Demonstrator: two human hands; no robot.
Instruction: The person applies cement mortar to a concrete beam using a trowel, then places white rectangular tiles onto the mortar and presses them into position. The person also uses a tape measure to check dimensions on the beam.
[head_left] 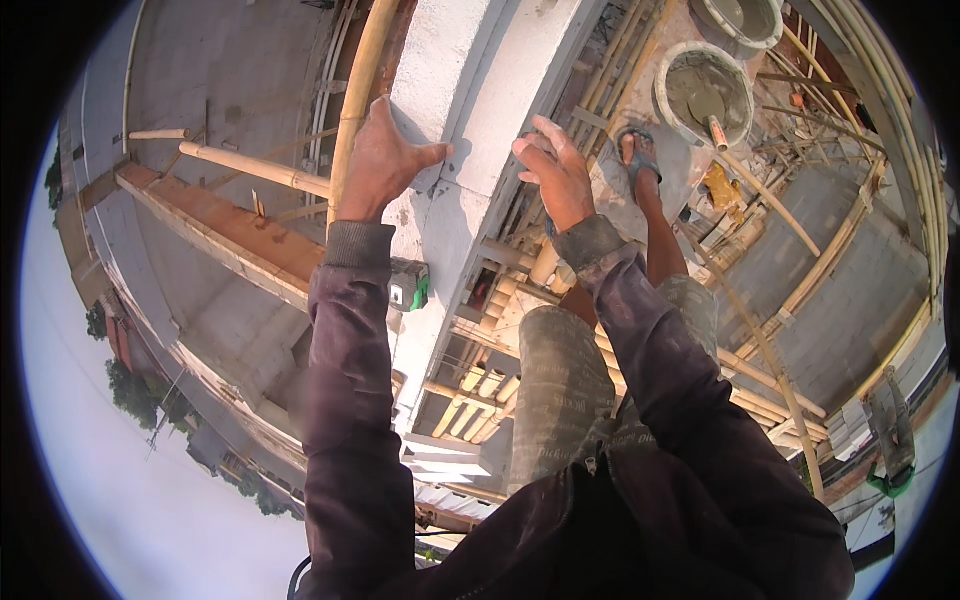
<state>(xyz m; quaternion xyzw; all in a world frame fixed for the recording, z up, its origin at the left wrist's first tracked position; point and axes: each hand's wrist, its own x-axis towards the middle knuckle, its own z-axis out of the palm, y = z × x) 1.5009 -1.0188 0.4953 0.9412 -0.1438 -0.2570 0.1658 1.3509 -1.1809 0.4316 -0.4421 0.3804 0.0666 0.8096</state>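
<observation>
Bamboo scaffolding [770,340] ran high beside the building. Left hand [385,165] lay open, palm pressed on the white block [470,70]; right hand [555,175] hovered unclenched, seemingly just touching its edge. Even pressure from both palms would seat it squarely.

The left hand [383,160] lies flat on the white wall top [450,60], and a yellow bamboo pole [362,80] stands close on its outer side. The right hand [556,170] is up over open air. Below it, bamboo poles [760,200] and a bucket of gray mortar [705,90] block the way.
</observation>
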